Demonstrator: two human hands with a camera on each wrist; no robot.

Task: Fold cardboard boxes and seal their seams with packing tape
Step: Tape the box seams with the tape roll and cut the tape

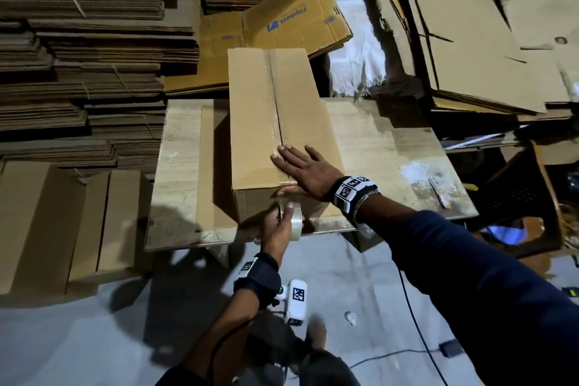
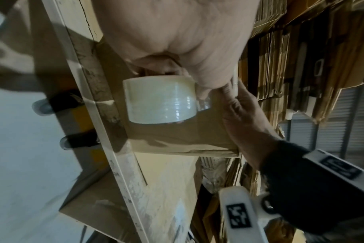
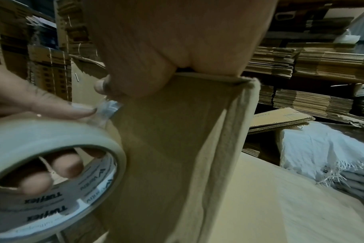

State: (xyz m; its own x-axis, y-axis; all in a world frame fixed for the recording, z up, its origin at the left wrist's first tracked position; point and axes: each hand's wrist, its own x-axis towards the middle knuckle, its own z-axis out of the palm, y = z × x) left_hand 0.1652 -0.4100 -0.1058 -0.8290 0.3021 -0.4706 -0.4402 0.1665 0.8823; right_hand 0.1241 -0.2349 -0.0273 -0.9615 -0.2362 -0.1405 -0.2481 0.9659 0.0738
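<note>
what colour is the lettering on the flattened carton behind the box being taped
Blue lettering on a yellowish-brown flattened carton, clearest in the head view.

Bare pale wooden desk [image 1: 391, 147] lies open to the right of the tall brown cardboard box [image 1: 266, 103]. Left of it, a narrower strip stays free. Stacks of flattened brown cardboard [image 1: 94, 56] crowd the desk's left and far sides.

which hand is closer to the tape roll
Left. The left hand grips the tape roll itself, fingers through its core. The right hand lies flat on the box top above, thumb over the near edge.
</note>
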